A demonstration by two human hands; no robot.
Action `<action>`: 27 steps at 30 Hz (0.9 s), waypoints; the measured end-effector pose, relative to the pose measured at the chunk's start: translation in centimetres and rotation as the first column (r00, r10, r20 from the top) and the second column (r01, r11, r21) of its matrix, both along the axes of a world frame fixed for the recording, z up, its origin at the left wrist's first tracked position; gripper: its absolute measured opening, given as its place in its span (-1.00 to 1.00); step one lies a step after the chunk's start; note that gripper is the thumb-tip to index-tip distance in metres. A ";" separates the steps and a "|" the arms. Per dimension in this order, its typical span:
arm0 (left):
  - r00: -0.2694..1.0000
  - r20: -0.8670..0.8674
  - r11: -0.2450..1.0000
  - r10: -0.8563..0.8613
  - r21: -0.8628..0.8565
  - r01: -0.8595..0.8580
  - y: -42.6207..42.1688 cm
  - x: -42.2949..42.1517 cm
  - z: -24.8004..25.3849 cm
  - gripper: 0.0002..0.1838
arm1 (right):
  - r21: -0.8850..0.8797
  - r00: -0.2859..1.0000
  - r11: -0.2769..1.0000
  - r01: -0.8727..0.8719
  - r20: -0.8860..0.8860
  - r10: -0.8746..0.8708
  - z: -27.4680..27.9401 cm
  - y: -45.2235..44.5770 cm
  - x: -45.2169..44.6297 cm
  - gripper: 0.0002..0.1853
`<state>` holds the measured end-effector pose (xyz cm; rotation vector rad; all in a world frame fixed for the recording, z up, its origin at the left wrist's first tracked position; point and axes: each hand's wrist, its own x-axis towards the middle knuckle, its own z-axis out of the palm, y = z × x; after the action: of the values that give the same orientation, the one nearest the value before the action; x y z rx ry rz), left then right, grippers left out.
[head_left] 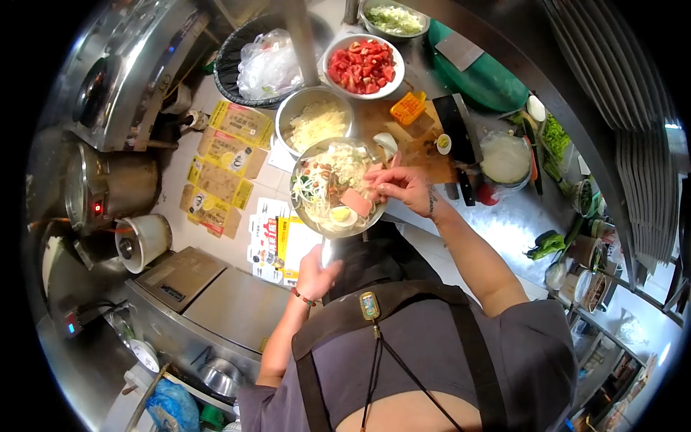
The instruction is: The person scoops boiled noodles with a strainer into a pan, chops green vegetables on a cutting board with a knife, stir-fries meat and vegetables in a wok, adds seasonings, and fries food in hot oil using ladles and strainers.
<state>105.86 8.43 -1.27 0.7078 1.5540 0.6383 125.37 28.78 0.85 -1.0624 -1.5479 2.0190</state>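
Note:
My left hand (314,275) is wrapped round the handle of a metal pan (297,196). In the pan lie noodles, bean sprouts, brown bits, pink meat slices (355,201) and a halved boiled egg (343,215). Over the pan's right side, my right hand (400,187) has its thumb and fingers pinched together; a pink slice shows at the fingertips. Just behind the pan stands a metal pot (285,115) of pale noodles. A wooden cutting board (425,165) is to the right, with another egg half (443,144) near a dark cleaver (458,127).
At the back are a bowl of chopped tomatoes (363,66), a bowl of chopped greens (394,20) and a lined bin (270,65). Flattened cardboard (224,167) lies on the floor at left. Behind the board is a green round board (475,68). Steel cookers stand far left.

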 end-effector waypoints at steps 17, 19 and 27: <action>0.985 0.033 0.985 0.169 0.013 -0.169 -1.5 1.6 0.2 -0.78 | 0.566 0.639 0.823 0.043 0.618 -0.458 -8.1 -0.1 6.2 -0.53; 0.974 0.048 0.975 0.220 0.015 -0.221 -1.5 2.5 0.8 -0.81 | 0.635 0.632 0.770 0.059 0.573 -0.521 -14.1 1.7 4.4 -0.54; 0.899 -0.014 0.898 0.438 0.054 -0.437 -5.8 4.8 0.5 -0.77 | 0.332 0.900 0.871 0.362 0.117 -0.419 -10.3 2.4 1.2 -0.66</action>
<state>110.68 2.65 -0.76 0.3994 1.7429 1.0075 126.61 31.18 -9.44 -1.3395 -1.5161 1.3923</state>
